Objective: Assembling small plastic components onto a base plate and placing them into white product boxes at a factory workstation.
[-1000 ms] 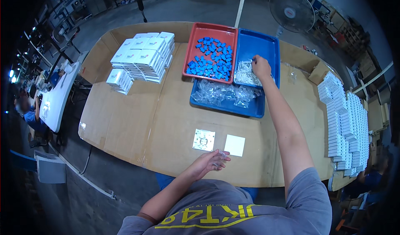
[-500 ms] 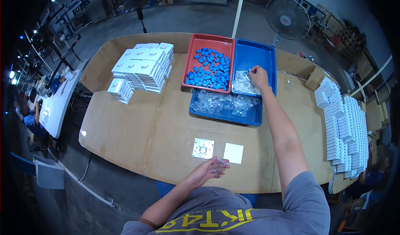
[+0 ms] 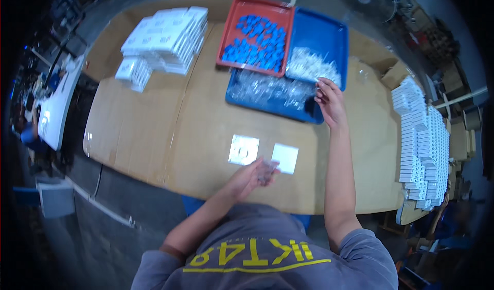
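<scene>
My left hand [image 3: 249, 178] is curled, palm up, round a small clear plastic piece [image 3: 266, 170], blurred at its edges. My right hand [image 3: 331, 103] pinches a small white piece [image 3: 318, 80] at the near edge of the blue tray [image 3: 321, 27]; its exact shape is too small to make out. In that tray lies a heap of small white parts [image 3: 311, 63]. On the cardboard in front of me, a square white plate with printed markings [image 3: 243, 149] lies left of a plain white square [image 3: 284, 159], just beyond my left hand.
A red tray [image 3: 230, 32] holds small blue parts [image 3: 252, 53]. Below it, another blue tray [image 3: 272, 108] holds clear plastic pieces [image 3: 262, 88]. White boxes are stacked at far left [image 3: 164, 38] and at right [image 3: 424, 146]. A cardboard wall [image 3: 110, 38] rims the table's far side.
My right hand has drawn back from the white parts toward me, now with a small white piece in its fingertips. My left hand still holds the clear piece. The whole view has tilted.
</scene>
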Action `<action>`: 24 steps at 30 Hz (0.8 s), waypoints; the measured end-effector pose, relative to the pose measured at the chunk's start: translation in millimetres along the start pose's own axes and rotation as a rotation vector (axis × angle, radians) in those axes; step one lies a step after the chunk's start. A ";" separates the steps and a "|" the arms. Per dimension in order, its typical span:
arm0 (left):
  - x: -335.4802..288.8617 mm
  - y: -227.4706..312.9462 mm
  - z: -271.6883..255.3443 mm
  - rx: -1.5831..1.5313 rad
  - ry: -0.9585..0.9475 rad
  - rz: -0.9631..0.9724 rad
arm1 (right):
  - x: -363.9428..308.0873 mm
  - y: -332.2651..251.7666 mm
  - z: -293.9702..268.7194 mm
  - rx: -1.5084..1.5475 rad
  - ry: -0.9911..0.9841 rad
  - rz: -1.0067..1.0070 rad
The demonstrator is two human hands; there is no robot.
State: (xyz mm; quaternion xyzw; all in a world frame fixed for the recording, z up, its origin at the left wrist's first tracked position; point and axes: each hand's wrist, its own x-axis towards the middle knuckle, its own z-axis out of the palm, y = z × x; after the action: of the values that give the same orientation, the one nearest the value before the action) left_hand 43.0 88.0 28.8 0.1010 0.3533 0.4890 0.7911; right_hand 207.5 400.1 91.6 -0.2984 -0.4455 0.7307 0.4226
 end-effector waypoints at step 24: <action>-3.2 9.5 20.2 -0.067 -0.007 -0.030 | -152.0 21.1 56.4 -0.853 -0.393 0.360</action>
State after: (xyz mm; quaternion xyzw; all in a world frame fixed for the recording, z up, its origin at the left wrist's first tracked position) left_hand 48.7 93.8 49.8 0.0708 0.3352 0.4883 0.8027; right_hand 224.9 238.2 105.6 -0.3736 -0.7172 0.5870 0.0385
